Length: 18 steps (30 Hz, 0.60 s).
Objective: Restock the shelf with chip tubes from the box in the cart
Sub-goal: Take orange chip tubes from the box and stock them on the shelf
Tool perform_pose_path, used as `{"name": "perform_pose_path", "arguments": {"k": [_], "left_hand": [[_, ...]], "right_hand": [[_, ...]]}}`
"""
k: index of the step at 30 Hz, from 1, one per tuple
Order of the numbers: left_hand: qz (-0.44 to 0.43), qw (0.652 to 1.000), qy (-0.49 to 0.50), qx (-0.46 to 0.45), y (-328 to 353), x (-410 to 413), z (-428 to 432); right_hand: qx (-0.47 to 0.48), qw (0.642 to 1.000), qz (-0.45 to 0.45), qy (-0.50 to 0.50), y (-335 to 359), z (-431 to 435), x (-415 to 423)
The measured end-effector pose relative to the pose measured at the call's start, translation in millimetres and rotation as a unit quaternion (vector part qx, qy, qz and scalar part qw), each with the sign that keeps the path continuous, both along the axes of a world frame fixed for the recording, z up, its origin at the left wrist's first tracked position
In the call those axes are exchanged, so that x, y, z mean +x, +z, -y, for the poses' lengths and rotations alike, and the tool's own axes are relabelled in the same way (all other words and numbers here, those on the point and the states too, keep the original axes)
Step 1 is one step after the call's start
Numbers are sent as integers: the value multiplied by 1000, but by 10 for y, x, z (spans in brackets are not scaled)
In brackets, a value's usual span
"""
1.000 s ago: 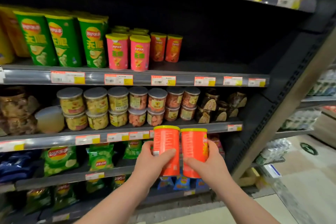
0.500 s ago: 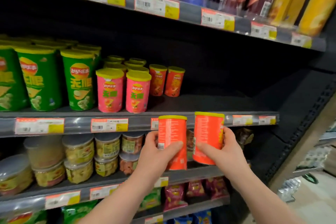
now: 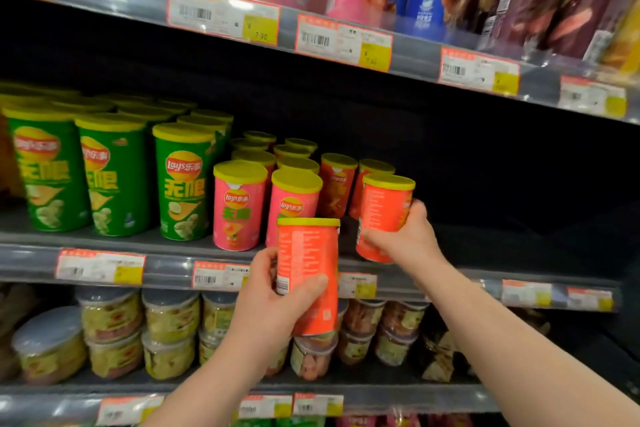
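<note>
Right grip (image 3: 405, 236) clasps orange chip tube (image 3: 384, 215) upright, long axis vert., base at the front edge of the shelf (image 3: 502, 246); contact unclear. It sits just in front of the shelved orange tubes (image 3: 337, 184). Left grip (image 3: 273, 302) wraps second tube (image 3: 308, 263), also upright, lower, outside the front edge. Right grip is nearer; bare shelf lies twd. the right edge.
</note>
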<state>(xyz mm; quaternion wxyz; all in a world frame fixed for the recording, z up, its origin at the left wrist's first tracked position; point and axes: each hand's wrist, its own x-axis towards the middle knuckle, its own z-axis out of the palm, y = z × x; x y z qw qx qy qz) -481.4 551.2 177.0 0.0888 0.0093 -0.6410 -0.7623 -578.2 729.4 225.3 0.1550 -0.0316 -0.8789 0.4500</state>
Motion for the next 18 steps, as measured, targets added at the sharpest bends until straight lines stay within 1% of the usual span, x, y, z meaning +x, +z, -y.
{"name": "perform_pose_path", "arguments": {"k": [3, 9, 13, 18], "left_hand": [[0, 999, 41, 23, 20, -4, 45], [0, 994, 103, 37, 75, -38, 17], [4, 993, 114, 30, 59, -71, -54], [10, 992, 126, 11, 30, -120, -146]], "right_hand": [[3, 1000, 4, 27, -31, 125, -280], [6, 996, 53, 70, -102, 276, -642], [31, 989, 96, 110, -203, 242, -752], [69, 985, 90, 129, -209, 170, -825]]}}
